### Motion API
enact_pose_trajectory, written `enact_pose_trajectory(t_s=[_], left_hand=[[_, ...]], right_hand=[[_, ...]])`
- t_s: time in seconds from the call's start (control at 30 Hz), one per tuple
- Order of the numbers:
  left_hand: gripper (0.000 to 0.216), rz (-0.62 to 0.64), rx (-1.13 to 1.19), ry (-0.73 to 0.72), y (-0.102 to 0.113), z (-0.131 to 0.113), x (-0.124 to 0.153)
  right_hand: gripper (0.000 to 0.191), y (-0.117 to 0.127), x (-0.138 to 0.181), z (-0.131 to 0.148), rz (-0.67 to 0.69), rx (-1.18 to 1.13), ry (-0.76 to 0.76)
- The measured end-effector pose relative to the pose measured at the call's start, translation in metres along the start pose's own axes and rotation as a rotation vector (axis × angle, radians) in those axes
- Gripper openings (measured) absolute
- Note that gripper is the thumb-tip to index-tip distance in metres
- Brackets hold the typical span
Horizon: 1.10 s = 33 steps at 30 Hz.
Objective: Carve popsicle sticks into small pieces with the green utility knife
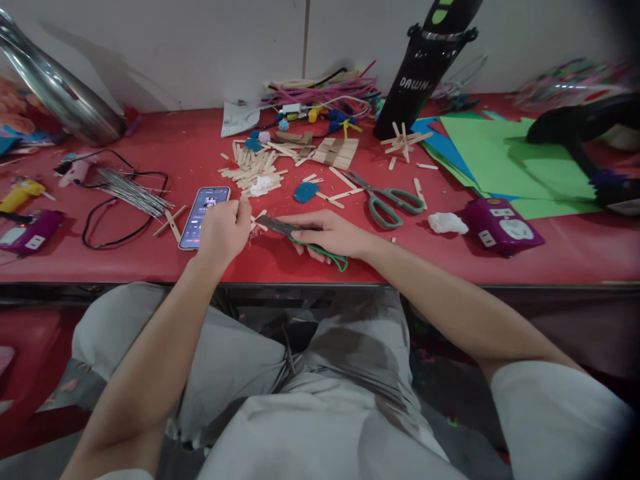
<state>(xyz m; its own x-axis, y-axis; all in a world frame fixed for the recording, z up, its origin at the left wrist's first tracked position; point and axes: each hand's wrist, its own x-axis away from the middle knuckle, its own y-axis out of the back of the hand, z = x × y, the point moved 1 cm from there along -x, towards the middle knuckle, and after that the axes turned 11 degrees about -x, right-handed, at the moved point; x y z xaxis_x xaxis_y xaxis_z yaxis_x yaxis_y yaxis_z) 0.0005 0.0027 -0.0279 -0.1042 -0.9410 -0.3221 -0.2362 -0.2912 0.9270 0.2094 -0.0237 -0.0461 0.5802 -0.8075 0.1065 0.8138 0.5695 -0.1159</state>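
My left hand [226, 227] is closed in a fist partly over a lit phone [193, 223]. Pale wooden craft sticks [257, 219] show just past its fingers, and the hand seems to grip one of them; its held end is hidden. My right hand [327, 233] is wrapped around a dark-bladed cutting tool [275, 225] with a thin green loop at its rear. The blade points left and its tip lies at the craft sticks beside my left fingers. Small shavings lie below the tip.
Scissors [387, 201], a blue lump [305, 192] and a pile of craft sticks [250, 167] lie beyond my hands. A black bottle [413, 80] stands behind. Purple power socket [503, 225] and green paper sheets [520, 160] are right; metal wires [133, 190] are left.
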Motion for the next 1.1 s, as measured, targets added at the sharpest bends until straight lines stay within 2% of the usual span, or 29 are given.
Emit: enact_pose_trajectory(t_s=[0.1, 0.27, 0.6, 1.1], left_hand=[[0.046, 0.002, -0.008, 0.003, -0.0004, 0.0001, 0.0002], [0.046, 0.003, -0.028, 0.009, -0.0005, 0.0002, 0.0], [0.046, 0.018, -0.034, 0.021, 0.0011, -0.0009, 0.0002], [0.047, 0.015, -0.004, 0.017, 0.0025, -0.0024, -0.0001]], right_hand=[[0.052, 0.0003, -0.0001, -0.0001, -0.04, -0.025, 0.007], [0.051, -0.0006, 0.0002, 0.0006, 0.009, -0.007, -0.003], [0.053, -0.0006, 0.0005, 0.0016, -0.047, -0.034, 0.001], [0.052, -0.0008, 0.0004, 0.0024, -0.029, -0.016, -0.024]])
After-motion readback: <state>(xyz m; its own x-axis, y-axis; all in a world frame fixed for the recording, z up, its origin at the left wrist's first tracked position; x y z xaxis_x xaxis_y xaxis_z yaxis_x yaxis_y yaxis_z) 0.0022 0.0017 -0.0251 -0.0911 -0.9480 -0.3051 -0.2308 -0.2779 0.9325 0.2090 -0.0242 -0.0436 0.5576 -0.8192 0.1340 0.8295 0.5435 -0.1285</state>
